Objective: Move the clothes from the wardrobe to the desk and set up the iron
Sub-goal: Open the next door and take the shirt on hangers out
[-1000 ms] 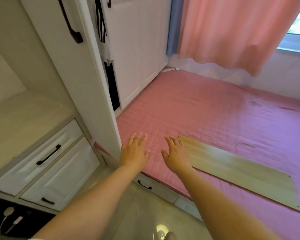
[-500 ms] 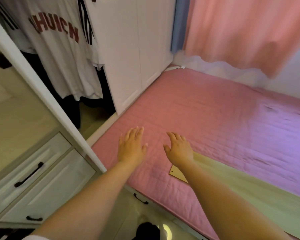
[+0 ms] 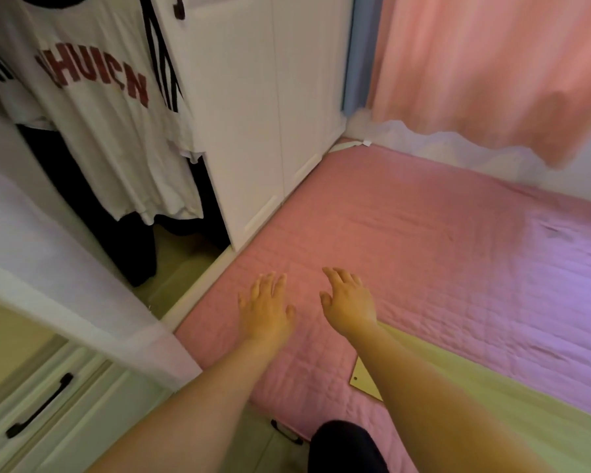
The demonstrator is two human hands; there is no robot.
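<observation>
Head view: both hands, left and right, spread, empty, above pink mattress.

Shirt text: dark red block letters reading "HUICN", first letter partly cut off, across the chest of the white T-shirt hanging in the wardrobe.
Other text: none readable.

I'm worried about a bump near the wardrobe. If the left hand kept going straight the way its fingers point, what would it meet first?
Probably the white wardrobe panel beyond the pink mattress. The left hand points up-frame over bare quilt, with nothing between. Depth and its height above the quilt are unclear.
</observation>
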